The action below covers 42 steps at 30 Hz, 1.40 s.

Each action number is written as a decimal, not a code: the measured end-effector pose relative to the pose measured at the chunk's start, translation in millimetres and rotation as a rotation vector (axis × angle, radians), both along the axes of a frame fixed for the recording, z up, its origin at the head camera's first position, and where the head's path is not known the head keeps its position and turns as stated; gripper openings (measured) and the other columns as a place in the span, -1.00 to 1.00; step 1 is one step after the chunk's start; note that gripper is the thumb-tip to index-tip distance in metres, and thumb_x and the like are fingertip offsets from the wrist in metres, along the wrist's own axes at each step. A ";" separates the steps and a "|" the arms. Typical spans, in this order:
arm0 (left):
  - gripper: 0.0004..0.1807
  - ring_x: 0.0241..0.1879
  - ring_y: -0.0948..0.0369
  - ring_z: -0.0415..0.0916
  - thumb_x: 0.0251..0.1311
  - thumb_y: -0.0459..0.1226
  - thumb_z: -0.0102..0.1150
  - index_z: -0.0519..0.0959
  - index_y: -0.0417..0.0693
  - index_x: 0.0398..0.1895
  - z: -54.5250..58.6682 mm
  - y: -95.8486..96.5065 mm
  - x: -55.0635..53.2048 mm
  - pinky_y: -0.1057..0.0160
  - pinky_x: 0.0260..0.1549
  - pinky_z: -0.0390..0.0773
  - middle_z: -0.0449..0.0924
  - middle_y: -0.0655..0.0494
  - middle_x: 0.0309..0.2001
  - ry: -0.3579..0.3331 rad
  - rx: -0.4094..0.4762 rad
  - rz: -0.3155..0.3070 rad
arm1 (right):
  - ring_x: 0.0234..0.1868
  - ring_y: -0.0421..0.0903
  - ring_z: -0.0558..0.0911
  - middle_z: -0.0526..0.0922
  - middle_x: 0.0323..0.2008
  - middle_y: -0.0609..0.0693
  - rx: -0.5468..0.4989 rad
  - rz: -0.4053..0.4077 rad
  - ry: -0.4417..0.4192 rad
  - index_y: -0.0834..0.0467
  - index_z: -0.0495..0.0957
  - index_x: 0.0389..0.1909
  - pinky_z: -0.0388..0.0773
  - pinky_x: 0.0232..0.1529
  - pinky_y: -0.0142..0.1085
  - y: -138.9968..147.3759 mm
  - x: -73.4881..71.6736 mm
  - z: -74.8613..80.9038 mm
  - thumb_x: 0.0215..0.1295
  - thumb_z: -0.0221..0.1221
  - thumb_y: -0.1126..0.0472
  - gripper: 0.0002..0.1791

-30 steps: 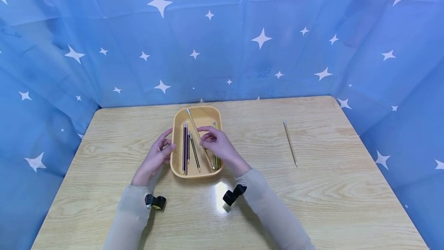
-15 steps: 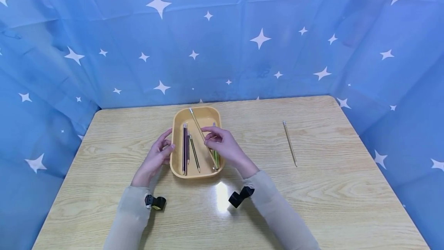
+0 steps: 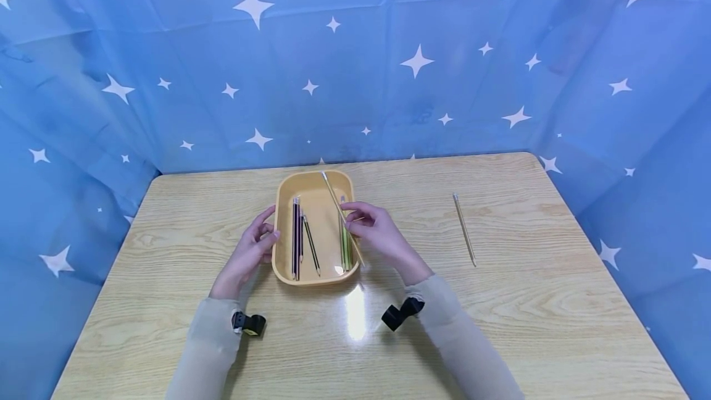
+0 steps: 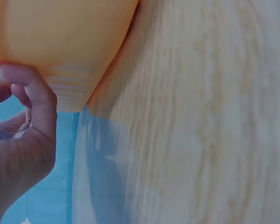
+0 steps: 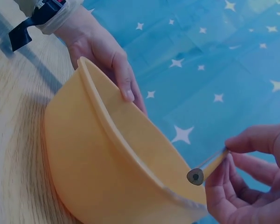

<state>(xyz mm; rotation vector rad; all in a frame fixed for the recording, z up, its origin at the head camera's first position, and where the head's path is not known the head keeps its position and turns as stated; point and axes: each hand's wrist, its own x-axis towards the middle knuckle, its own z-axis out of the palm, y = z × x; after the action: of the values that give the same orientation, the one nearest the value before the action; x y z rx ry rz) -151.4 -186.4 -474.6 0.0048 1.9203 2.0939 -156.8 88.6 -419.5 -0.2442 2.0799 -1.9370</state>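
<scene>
A yellow plastic tray (image 3: 324, 258) stands on the table. My left hand (image 3: 249, 252) holds its left side, thumb over the rim and fingers outside, as the right wrist view also shows. My right hand (image 3: 380, 234) pinches a gold pencil (image 3: 333, 195) between thumb and fingers, slanted above the tray's right side. In the right wrist view one end of this gold pencil (image 5: 196, 176) faces the camera. Inside the tray, dark striped pencils (image 3: 295, 236) lie at the left, a shorter dark pencil (image 3: 311, 245) beside them, and green pencils (image 3: 345, 249) along the right wall.
Another gold pencil (image 3: 464, 229) lies on the wooden table (image 3: 533, 301), right of the tray. A blue cloth with white stars (image 3: 355, 48) hangs behind and around the table. Small black cameras (image 3: 403, 313) are strapped to both wrists.
My right hand has moved right with the gold pencil, from over the tray's middle to its right side; the pencil's lower end now reaches past the rim. My left hand stays put.
</scene>
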 end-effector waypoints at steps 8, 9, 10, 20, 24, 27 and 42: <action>-0.32 -0.44 0.14 0.45 0.23 -0.42 -0.09 -0.05 0.09 0.37 1.4 0.4 0.3 0.07 -0.50 0.60 0.21 -0.18 -0.13 0.001 -0.008 0.000 | -0.30 0.02 0.51 0.48 -0.27 0.19 0.008 -0.030 0.029 0.26 0.44 0.03 0.56 -0.24 -0.24 10.7 -2.3 -12.6 0.09 0.11 0.46 -0.58; -0.32 -0.43 0.14 0.44 0.24 -0.43 -0.10 -0.05 0.07 0.37 3.1 0.8 0.7 0.08 -0.50 0.60 0.20 -0.20 -0.12 0.000 -0.008 -0.001 | -0.30 0.00 0.51 0.48 -0.27 0.19 0.014 -0.029 0.033 0.27 0.44 0.03 0.56 -0.25 -0.26 12.2 -2.4 -12.8 0.09 0.11 0.45 -0.58; -0.33 -0.43 0.15 0.44 0.24 -0.43 -0.11 -0.06 0.05 0.38 5.2 1.5 1.4 0.10 -0.50 0.60 0.20 -0.21 -0.12 0.000 -0.009 -0.003 | -0.30 0.00 0.51 0.48 -0.27 0.19 0.019 -0.027 0.034 0.27 0.44 0.03 0.56 -0.25 -0.27 13.7 -2.7 -13.2 0.09 0.11 0.45 -0.59; -0.33 -0.39 0.10 0.44 0.24 -0.45 -0.14 -0.09 -0.03 0.38 21.4 6.6 6.0 0.01 -0.42 0.59 0.18 -0.27 -0.10 -0.004 -0.046 -0.005 | -0.29 0.09 0.48 0.44 -0.23 0.33 0.029 -0.044 -0.004 0.40 0.37 0.04 0.53 -0.30 -0.33 31.3 6.0 -0.1 0.09 0.05 0.51 -0.58; -0.33 -0.37 0.06 0.42 0.23 -0.45 -0.13 -0.08 0.00 0.38 20.1 5.8 5.4 0.04 -0.45 0.60 0.17 -0.33 -0.07 -0.003 -0.049 -0.001 | -0.31 0.06 0.47 0.42 -0.23 0.34 0.013 -0.061 -0.019 0.42 0.37 0.03 0.52 -0.32 -0.37 39.9 6.5 -6.2 0.08 0.05 0.52 -0.58; -0.33 -0.35 -0.01 0.43 0.24 -0.45 -0.13 -0.07 0.02 0.38 14.7 4.0 3.5 0.00 -0.45 0.59 0.16 -0.37 -0.06 -0.004 -0.037 -0.001 | -0.30 0.06 0.46 0.43 -0.23 0.31 0.002 -0.077 -0.041 0.39 0.38 0.03 0.53 -0.30 -0.37 47.0 4.0 -18.1 0.07 0.07 0.52 -0.58; -0.34 -0.41 0.05 0.48 0.23 -0.40 -0.08 -0.02 0.10 0.37 -1.9 -0.4 -1.7 -0.03 -0.46 0.58 0.23 -0.13 -0.17 0.011 -0.025 0.015 | -0.23 0.14 0.45 0.44 -0.23 0.25 0.051 -0.133 -0.046 0.34 0.40 0.02 0.53 -0.31 -0.38 74.3 3.3 -44.9 0.10 0.06 0.49 -0.60</action>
<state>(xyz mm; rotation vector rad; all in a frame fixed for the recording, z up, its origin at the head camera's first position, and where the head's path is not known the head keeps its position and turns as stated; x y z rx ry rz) -153.1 -186.8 -476.6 -0.0026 1.9584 2.0839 -153.6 163.0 -464.4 -0.0513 2.1624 -1.9399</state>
